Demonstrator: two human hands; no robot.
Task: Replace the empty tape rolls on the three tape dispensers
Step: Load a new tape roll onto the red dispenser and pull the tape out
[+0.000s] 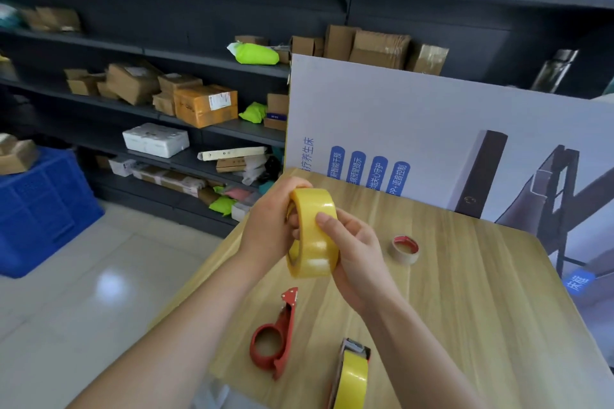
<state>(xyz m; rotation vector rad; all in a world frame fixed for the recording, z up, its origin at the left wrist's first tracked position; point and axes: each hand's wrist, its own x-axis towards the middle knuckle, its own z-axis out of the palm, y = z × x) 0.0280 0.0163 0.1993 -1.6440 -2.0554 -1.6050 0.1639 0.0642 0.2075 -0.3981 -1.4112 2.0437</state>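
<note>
A yellow tape roll (318, 254) is held upright; red dispenser (288, 322) seems empty.

Left hand (269, 226) and right hand (358, 262) both bare, fingertips through wrists. Left forearm (186, 335) and right forearm (415, 352) bare as well, right down to the frame edge; upper arms out of shot, so can't tell what's worn there. Forearms slim and smooth, a bit motion-soft near the bottom edge. Knuckle creases visible on right hand. Nail detail too soft to read.
</note>
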